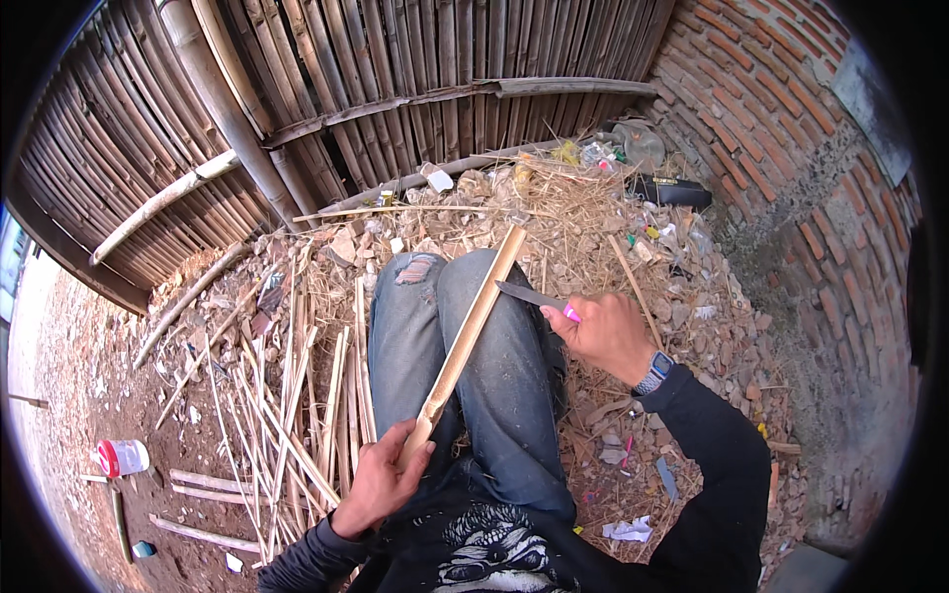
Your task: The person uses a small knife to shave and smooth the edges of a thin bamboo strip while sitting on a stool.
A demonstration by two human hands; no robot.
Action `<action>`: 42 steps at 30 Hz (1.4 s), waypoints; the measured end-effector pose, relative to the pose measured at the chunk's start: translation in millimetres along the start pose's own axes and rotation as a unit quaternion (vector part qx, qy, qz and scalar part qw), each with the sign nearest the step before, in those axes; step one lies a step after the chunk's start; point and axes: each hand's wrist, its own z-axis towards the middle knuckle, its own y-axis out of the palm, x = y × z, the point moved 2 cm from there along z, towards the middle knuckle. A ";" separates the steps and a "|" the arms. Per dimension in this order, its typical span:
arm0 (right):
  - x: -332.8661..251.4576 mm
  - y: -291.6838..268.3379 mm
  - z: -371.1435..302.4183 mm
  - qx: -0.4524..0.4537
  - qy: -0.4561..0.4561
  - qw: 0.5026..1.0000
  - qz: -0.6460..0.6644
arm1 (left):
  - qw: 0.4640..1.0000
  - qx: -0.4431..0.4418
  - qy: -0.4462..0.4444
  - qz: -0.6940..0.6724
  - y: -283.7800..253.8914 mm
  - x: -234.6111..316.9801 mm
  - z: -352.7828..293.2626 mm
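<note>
A split bamboo strip [465,341] lies slantwise over my lap, its hollow inner side facing up. Its lower end is gripped by my left hand [384,476], thumb on one side and fingers on the other. My right hand [611,336] is closed around the pink handle of a knife [534,296]. The blade points left, its tip at the strip's right edge near the upper end; whether it touches cannot be made out. Under the strip are my knees in worn blue jeans [494,415]. A watch sits on my right wrist.
Several cut bamboo strips [287,415] lie piled to my left. A red-lidded clear tub [123,458] is farther left. Ahead stands a bamboo fence [395,59], with a brick wall [781,119] to the right. Rubble, straw and litter cover the ground, with a black object [670,191] among it.
</note>
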 end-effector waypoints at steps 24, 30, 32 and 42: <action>13.5 39.8 69.1 0.035 0.095 0.886 0.453 | 0.985 0.056 0.097 0.131 -7.6 -19.7 -2.8; 10.8 54.7 80.4 0.091 0.029 0.901 0.422 | 0.977 -0.098 -0.075 -0.175 -5.0 -32.7 -2.3; -1.8 33.7 73.6 0.105 0.031 0.944 0.312 | 0.936 -0.151 -0.114 -0.296 -5.5 -31.4 2.7; 6.3 21.2 44.4 0.139 0.010 0.947 0.288 | 0.846 -0.231 -0.117 -0.467 4.4 -29.6 21.1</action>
